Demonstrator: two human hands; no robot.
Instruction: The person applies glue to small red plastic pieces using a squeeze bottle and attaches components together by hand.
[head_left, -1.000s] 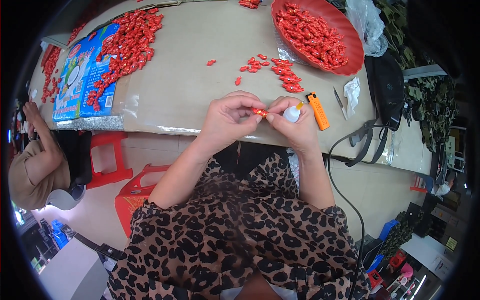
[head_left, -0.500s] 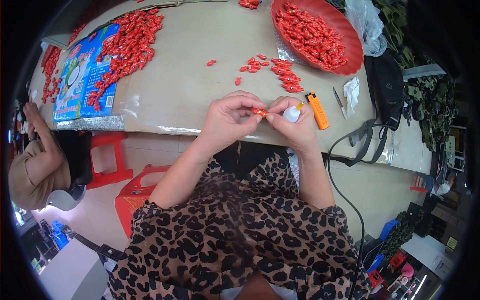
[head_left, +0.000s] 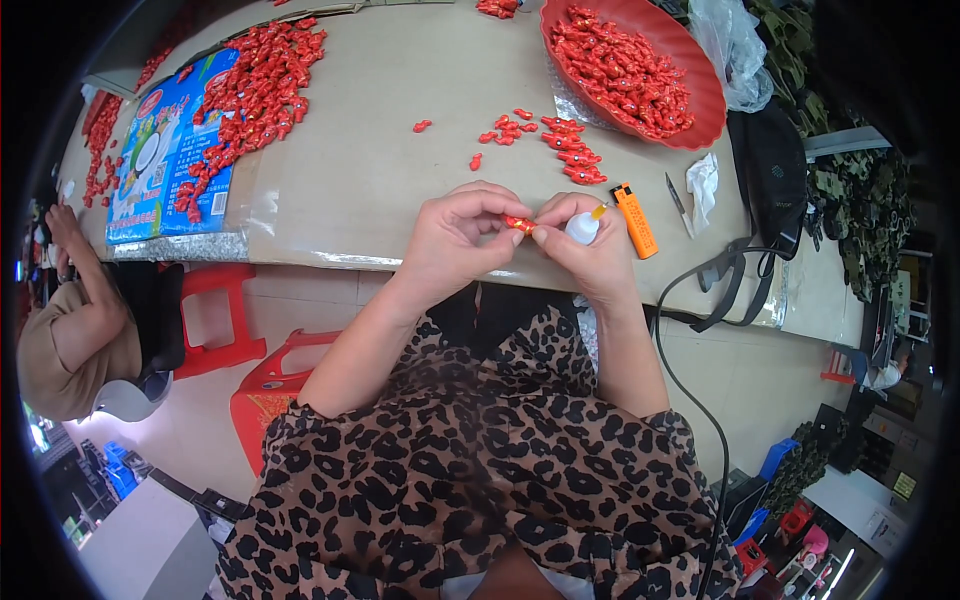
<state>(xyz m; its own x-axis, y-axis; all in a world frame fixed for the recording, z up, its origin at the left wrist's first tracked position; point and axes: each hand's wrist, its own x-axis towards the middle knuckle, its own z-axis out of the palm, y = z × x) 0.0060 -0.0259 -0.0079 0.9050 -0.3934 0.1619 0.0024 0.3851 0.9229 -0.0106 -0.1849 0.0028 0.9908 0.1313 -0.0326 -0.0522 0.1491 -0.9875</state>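
Between the fingertips of both hands is a small red wrapped piece with gold marks (head_left: 519,225), knotted-looking like a sweet. My left hand (head_left: 452,242) pinches its left end, and my right hand (head_left: 597,262) pinches the right end by thumb and finger. Tucked in my right hand is a small white squeeze bottle (head_left: 582,228) with a yellowish tip pointing up and right. Just right of that hand lies an orange lighter (head_left: 636,224) with a black top. Beyond my hands, several red pieces (head_left: 578,160) sit in a short stack, with loose ones beside it.
A red bowl (head_left: 712,120) heaped with red pieces stands at the far right. A thin pointed tool (head_left: 680,205), a white tissue (head_left: 704,194) and a black bag (head_left: 770,185) lie nearby. More pieces cover a blue printed carton (head_left: 150,195) at left. Another person (head_left: 85,330) sits far left.
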